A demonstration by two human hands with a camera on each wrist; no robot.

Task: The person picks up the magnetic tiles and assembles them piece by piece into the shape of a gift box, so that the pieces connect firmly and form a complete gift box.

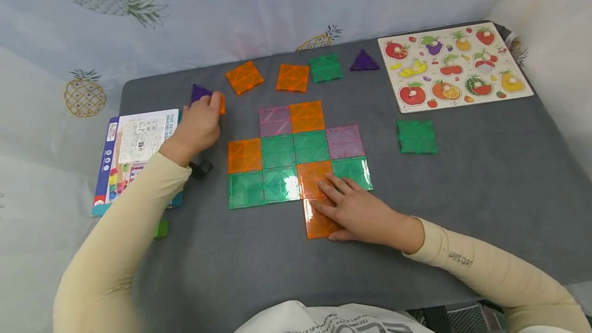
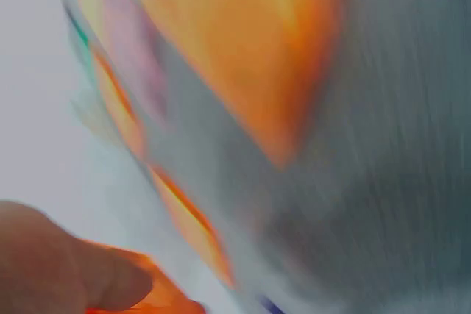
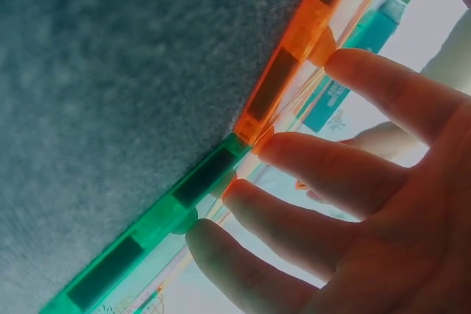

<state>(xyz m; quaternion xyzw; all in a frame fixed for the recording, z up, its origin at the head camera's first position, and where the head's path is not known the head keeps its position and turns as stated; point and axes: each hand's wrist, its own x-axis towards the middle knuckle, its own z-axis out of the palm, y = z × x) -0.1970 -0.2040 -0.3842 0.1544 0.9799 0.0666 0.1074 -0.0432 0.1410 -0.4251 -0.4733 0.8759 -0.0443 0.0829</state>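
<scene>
My left hand (image 1: 196,126) pinches an orange magnetic tile (image 1: 223,104) above the table's far left; most of that tile is hidden behind the fingers. The thumb (image 2: 110,279) lies on its surface in the blurred left wrist view. Just past the fingers is a purple triangle tile (image 1: 200,92). My right hand (image 1: 361,215), fingers spread and fairly straight, rests on the lower orange tile (image 1: 316,222) of a flat patchwork of green, orange and pale purple squares. In the right wrist view its fingertips touch an orange tile (image 3: 283,71) and a green tile (image 3: 169,218).
Two orange squares (image 1: 293,77), a green square (image 1: 326,68) and a purple triangle (image 1: 364,60) lie along the back. A fruit puzzle board (image 1: 444,80) is at the back right, above a lone green square (image 1: 417,136). A boxed set (image 1: 143,143) sits left.
</scene>
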